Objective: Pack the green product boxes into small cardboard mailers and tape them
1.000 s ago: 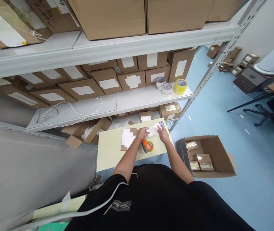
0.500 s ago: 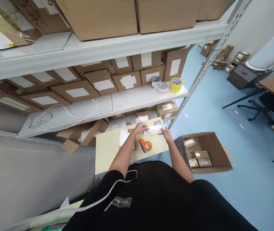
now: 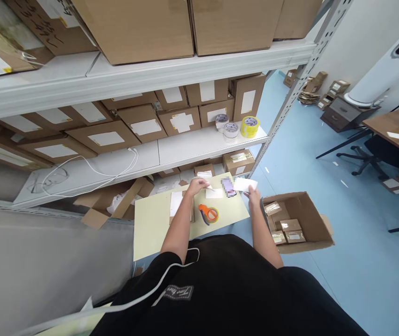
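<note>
My left hand (image 3: 197, 186) is closed in a pinch on a small white piece of paper, above a white paper slip (image 3: 214, 193) lying on the pale yellow table (image 3: 150, 224). In my right hand (image 3: 254, 194) is a white label (image 3: 244, 184), held by its right end past the table's right edge. Between the hands lies a phone (image 3: 229, 187), its screen partly blurred. Nearer to me rests an orange tape dispenser (image 3: 208, 213) with a yellow roll. Left of it, partly behind my left forearm, sits a cardboard box with a white sheet (image 3: 176, 202).
An open carton (image 3: 317, 224) holding several small taped boxes stands on the floor at right. Behind the table, a metal shelf (image 3: 192, 151) carries boxes, tape rolls (image 3: 250, 126) and a white cable (image 3: 90, 165). An open box (image 3: 115, 200) is at the table's left.
My hands have moved apart. My right hand has carried the white label to the right, uncovering the phone and the slip on the table. My left hand keeps a small white piece.
</note>
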